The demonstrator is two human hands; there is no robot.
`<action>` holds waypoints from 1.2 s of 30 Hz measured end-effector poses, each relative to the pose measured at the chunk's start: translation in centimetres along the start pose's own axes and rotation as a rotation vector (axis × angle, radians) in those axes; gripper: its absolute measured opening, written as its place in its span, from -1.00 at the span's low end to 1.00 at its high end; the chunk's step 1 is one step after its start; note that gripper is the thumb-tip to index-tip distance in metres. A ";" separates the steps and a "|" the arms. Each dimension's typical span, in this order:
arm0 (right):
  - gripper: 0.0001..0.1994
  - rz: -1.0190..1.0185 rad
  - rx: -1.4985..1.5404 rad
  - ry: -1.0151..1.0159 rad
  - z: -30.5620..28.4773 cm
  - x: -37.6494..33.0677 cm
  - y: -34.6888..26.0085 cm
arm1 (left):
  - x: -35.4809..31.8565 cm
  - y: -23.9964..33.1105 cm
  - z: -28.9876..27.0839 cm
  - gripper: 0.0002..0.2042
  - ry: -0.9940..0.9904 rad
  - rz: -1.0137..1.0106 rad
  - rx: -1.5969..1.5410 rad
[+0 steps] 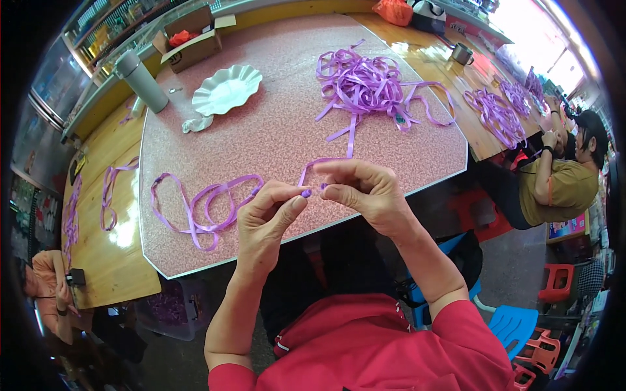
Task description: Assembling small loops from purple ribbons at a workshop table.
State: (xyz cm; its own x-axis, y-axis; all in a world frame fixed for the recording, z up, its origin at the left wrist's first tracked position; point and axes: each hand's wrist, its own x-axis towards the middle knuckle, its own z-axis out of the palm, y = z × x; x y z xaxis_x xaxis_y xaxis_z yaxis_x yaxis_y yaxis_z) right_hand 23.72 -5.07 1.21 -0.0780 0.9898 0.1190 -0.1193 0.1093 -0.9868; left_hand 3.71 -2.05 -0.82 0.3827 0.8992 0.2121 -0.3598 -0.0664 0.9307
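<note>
Near the table's front edge, my left hand [266, 218] pinches a small purple piece [306, 193] between thumb and forefinger. Just right of it, my right hand [368, 195] pinches another bit of purple, probably a ribbon end; the fingers hide most of it. The two pinches are a small gap apart. A purple ribbon [351, 140] runs from the tangled ribbon pile [358, 81] toward my fingers and passes behind them. To the left of my left hand, looped purple ribbon [215, 202] lies on the pink speckled table [274, 137].
A white scalloped dish [228, 89], a grey-green flask [140, 81] and an open cardboard box [189, 45] stand at the back left. More ribbons [495, 117] and a metal mug [462, 54] are on the wooden table at right. People sit at both sides. A blue chair [512, 326] stands lower right.
</note>
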 end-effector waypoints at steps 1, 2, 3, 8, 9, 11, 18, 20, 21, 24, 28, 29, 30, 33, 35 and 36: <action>-0.79 0.003 -0.003 0.000 0.0 0.0 -0.2 | 0.0 0.0 -0.1 -0.88 -0.007 -0.021 -0.022; -0.79 0.029 0.093 -0.007 0.1 0.0 -0.4 | 0.0 0.0 -0.1 -0.88 -0.006 -0.022 -0.026; -0.80 0.055 0.189 -0.013 0.1 0.0 -0.4 | 0.0 0.0 -0.1 -0.88 -0.018 -0.039 -0.045; -0.83 0.025 0.117 -0.060 0.0 0.0 0.6 | 0.0 -0.3 0.0 -0.87 -0.049 -0.025 -0.069; -0.84 0.006 0.098 -0.052 0.0 0.0 0.7 | 0.0 -0.2 0.0 -0.87 -0.055 -0.022 -0.048; -0.85 -0.041 0.060 -0.067 -0.1 0.1 0.8 | 0.0 0.0 -0.1 -0.87 -0.060 -0.020 -0.029; -0.86 -0.135 -0.075 -0.123 -0.1 0.0 0.3 | 0.0 0.5 -0.2 -0.88 -0.075 -0.022 0.078; -0.86 -0.129 -0.085 -0.119 0.0 -0.1 0.1 | 0.1 0.5 -0.2 -0.88 -0.088 -0.002 0.084; -0.86 -0.123 -0.094 -0.113 0.0 -0.2 0.0 | 0.1 0.6 -0.1 -0.88 -0.093 -0.002 0.097; -0.87 -0.161 -0.104 -0.117 0.1 -0.2 -0.2 | 0.1 0.8 -0.1 -0.89 -0.098 0.008 0.133; -0.87 -0.249 -0.226 -0.115 0.1 -0.1 -0.4 | 0.2 1.4 -0.1 -0.94 -0.096 0.015 0.286; -0.88 -0.287 -0.264 -0.113 0.1 -0.1 -0.4 | 0.2 1.4 0.0 -0.94 -0.096 0.014 0.286; -0.89 -0.324 -0.302 -0.110 0.2 0.0 -0.4 | 0.2 1.5 0.0 -0.94 -0.092 0.014 0.309; -0.90 -0.171 -0.174 -0.084 0.4 -0.2 -0.4 | 0.2 1.6 0.0 -0.93 -0.090 0.053 0.387; -0.91 -0.108 -0.133 -0.087 0.2 -0.3 -0.2 | 0.1 1.7 0.1 -0.92 -0.095 0.090 0.442; -0.91 -0.044 -0.092 -0.090 0.2 -0.3 -0.1 | 0.1 1.9 0.2 -0.92 -0.103 0.103 0.475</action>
State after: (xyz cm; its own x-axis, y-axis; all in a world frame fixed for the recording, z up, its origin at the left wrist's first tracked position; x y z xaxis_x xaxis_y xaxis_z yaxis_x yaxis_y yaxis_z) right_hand 23.61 -5.39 1.32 -0.1641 0.9721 0.1676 -0.0337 0.1643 -0.9858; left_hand 3.24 -2.14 0.99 0.4564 0.8317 0.3163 0.0184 -0.3642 0.9311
